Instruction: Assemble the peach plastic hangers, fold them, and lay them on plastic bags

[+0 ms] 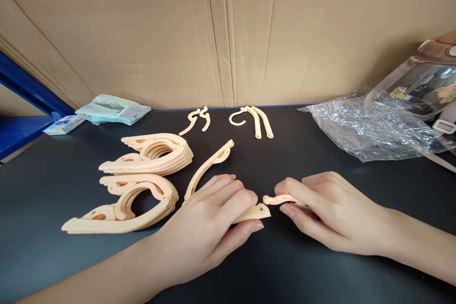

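Observation:
My left hand (213, 221) is closed around a cream plastic hanger arm (251, 213), whose end with a small round hole sticks out past the thumb. Facing it, my right hand (335, 213) pinches a small curved hanger piece (280, 199) of the same colour. The tips of the two parts are close together but look apart. Most of each part is hidden by my fingers. Just beyond my left knuckles lies a loose hanger arm (203, 168). Folded hangers sit left of it in a far stack (181, 152) and a near stack (142, 221).
At the back of the black table (285, 161) lie small curved pieces (192, 121), a hook (237, 123) and two slim arms (263, 123). Tissue packs (114, 110) are at the back left. Clear plastic wrap (370, 128) and a strapped bottle (427, 85) occupy the right, before a cardboard wall (142, 33).

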A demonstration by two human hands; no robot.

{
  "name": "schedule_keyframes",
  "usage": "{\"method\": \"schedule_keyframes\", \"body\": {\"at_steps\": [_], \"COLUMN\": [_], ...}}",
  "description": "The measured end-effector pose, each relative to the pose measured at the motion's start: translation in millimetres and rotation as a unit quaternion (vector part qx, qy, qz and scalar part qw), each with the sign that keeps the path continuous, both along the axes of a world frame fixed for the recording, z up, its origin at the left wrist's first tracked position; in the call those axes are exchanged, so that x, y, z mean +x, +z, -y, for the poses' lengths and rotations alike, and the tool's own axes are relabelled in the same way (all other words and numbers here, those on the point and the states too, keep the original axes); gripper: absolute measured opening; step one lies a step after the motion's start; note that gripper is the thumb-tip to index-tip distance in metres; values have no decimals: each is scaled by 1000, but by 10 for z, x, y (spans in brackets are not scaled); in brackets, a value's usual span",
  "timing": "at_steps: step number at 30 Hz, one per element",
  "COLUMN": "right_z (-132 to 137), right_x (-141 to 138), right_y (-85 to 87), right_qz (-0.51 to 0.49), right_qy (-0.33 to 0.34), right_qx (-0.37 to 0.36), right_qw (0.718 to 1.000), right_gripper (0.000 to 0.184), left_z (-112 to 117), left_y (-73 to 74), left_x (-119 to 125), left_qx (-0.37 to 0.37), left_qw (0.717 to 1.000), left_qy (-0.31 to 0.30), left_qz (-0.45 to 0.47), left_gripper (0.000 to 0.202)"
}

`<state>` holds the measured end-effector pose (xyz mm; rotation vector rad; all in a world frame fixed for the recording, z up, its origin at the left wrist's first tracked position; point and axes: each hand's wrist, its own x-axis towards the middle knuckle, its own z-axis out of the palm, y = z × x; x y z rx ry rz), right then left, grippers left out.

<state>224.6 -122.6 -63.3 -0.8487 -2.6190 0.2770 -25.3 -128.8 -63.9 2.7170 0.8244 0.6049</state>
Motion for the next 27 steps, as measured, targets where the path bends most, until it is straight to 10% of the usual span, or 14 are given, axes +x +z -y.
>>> {"method": "schedule_keyframes", "body": {"at_steps": [27], "right_z": [45], "right_x": [-28], "right_y": [-14], "right_qz": [4], "right_qy": [14], "right_qx": [54], "right_qw": [998], "right_gripper": [9], "left_z": [22], "left_y": [27], "left_x": [-8], "left_qx": [-55], "left_qw": [998], "left_qy": [4], "left_qz": [31], "left_gripper": [22]}}
